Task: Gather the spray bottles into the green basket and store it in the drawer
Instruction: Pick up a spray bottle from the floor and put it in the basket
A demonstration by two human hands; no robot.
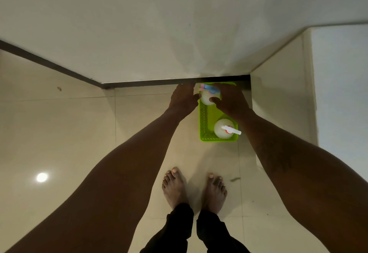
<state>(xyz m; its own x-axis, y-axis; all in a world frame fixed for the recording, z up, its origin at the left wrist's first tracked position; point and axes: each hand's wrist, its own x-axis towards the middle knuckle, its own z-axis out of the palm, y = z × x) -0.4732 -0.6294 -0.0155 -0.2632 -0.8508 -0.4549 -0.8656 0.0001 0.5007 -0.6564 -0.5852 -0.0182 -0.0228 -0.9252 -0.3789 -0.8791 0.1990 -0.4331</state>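
Green basket (203, 121) sits on the tiled floor (79, 123), its far end tucked against the dark strip at the foot of a pale wall or cabinet front (179, 33). Two bottles are inside: white-headed spray bottle (223, 131) upright at the near end, blue-headed spray bottle (207, 97) at the far end. Right hand (231, 101) is over the far bottle, thumb laid on its pale body, fingers draped across the sprayer head; reads as a hold on it, either seating it or steadying it. Left hand (184, 98) hangs just beside the basket's left rim, thumb reaching toward that same bottle; its fingers point away from the camera and are foreshortened, so I cannot tell whether they are spread or curled. No other bottles show on the floor. Person stands barefoot (175, 189) just behind the basket, bent over it. Progress, as a judgement: gathering looks done or nearly so, with the last bottle just being settled. Left to do: take up the loaded basket and stow it. No open drawer is visible from this angle.
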